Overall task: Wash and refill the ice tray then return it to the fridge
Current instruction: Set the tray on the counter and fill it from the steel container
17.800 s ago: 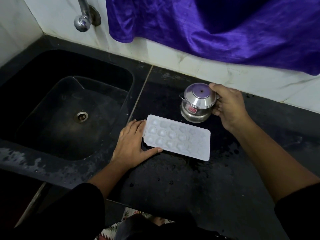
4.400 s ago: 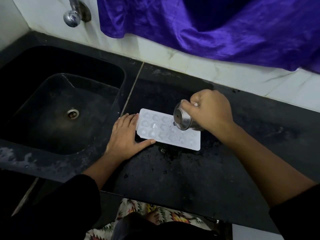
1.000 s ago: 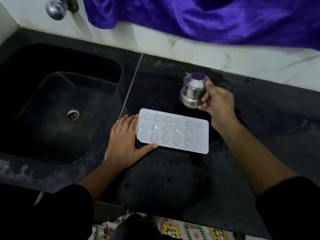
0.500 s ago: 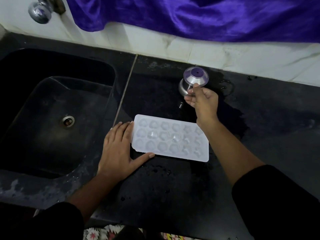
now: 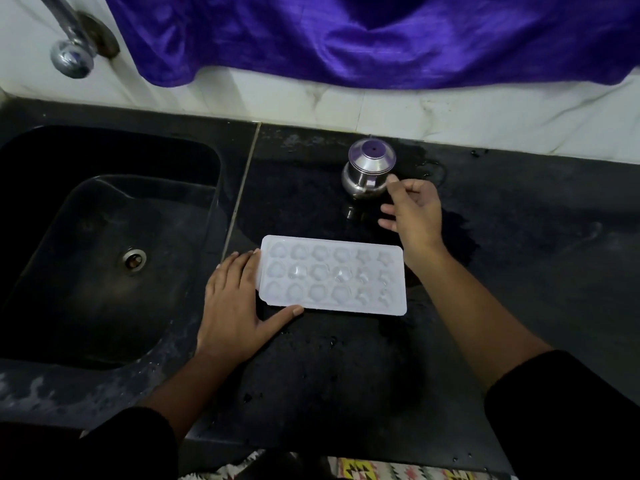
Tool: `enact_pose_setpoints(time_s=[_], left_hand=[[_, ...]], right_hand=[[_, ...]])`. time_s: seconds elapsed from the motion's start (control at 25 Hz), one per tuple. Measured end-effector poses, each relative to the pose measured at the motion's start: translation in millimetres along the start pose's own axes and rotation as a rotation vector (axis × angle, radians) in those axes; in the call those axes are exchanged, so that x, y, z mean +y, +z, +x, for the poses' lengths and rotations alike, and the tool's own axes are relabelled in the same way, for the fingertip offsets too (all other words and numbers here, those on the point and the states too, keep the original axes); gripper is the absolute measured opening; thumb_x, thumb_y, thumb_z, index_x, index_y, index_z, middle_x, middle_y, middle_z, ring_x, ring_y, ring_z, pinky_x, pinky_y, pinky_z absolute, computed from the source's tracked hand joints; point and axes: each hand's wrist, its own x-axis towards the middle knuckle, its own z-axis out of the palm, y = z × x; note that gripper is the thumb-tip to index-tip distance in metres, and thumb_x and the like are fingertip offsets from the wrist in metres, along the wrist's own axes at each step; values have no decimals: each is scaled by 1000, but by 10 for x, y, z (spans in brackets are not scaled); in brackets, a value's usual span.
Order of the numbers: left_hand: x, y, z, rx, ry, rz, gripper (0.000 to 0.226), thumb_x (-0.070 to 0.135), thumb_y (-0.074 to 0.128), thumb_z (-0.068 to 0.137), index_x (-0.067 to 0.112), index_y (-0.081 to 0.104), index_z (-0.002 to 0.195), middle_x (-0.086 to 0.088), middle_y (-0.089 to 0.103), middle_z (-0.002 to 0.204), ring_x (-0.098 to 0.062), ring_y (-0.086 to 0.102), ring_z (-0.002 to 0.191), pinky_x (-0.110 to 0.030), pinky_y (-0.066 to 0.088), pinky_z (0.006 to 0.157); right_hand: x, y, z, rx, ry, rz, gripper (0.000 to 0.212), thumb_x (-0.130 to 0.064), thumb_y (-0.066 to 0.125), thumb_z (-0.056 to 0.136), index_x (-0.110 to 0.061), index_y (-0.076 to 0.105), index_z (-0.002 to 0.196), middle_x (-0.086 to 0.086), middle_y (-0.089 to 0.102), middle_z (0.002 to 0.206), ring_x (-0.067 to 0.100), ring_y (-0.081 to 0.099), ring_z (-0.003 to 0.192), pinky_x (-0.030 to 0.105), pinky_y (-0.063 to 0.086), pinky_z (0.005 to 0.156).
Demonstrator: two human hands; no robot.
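Black desk (image 5: 311, 375) carries the ice tray (image 5: 332, 275), left grip (image 5: 235, 306) wide and flat against its left end, right grip (image 5: 415, 209) relaxed, empty, behind it beside the steel pot (image 5: 367, 171).

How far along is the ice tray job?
Done: water glints in several ice tray cells; steel pot stands upright on the counter. In hand: left hand rests against the tray's end, right hand empty beside the pot. Left: carry it to the fridge.

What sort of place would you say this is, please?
Most likely a home kitchen: a black sink with a tap above it, and a dark counter holding an ice tray and a small steel pot.
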Motion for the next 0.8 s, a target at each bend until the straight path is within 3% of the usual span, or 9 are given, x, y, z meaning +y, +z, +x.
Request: enact_pose_setpoints(time_s=[0.36, 0.56, 0.8], left_hand=[[8, -5, -17, 9, -13, -32, 112, 91, 51, 78, 14, 38, 158, -3, 41, 161, -24, 27, 155, -49, 23, 127], [5, -1, -9, 19, -19, -54, 110, 92, 52, 77, 17, 40, 156, -1, 41, 161, -23, 28, 154, -51, 23, 127], [-29, 12, -9, 18, -22, -95, 105, 92, 55, 76, 21, 47, 152, 1, 43, 160, -21, 30, 153, -50, 24, 126]], right_hand=[[364, -750, -723, 9, 79, -201, 19, -28, 65, 102, -18, 63, 118, 1, 67, 105, 19, 68, 93, 32, 57, 67], [560, -733, -868, -107, 79, -473, 22, -27, 59, 103, -22, 61, 124, -6, 69, 100, 15, 69, 87, 41, 61, 79], [616, -646, -847, -93, 72, -535, 15, -19, 56, 103, -20, 68, 112, -2, 72, 94, 19, 69, 81, 36, 54, 64]])
